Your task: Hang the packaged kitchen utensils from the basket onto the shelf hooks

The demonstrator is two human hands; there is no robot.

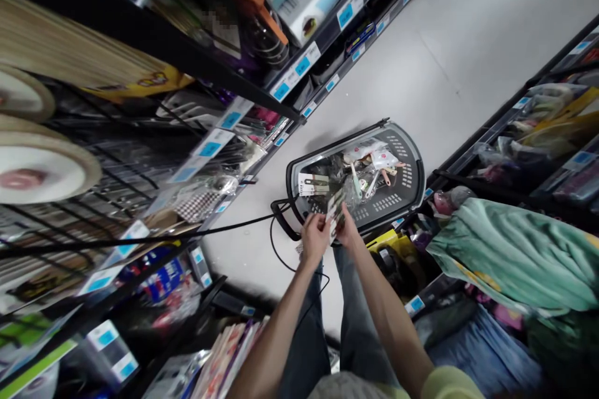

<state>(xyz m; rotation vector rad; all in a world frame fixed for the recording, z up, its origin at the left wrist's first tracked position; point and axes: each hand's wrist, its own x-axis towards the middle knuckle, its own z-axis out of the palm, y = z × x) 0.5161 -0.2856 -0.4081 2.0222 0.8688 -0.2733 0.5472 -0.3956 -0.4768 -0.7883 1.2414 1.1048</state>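
My left hand [315, 238] and my right hand [347, 228] are both closed on a carded package [335, 217], one at each side edge. The card is pale with a dark middle; what is packed in it is too small to make out. It is held over the near rim of a grey shopping basket [407, 190] on the floor. Inside the basket lie a similar carded package [313, 184], several pale-handled utensils [371, 184] and white packets with red marks [369, 153].
Shelves with blue-and-white price tags [209, 148] line the left side. On the right, a green cloth [510, 255] hangs out over a shelf edge. A black cable [276, 249] curves beside the basket handle [281, 218]. Pale floor [449, 43] runs between the shelves.
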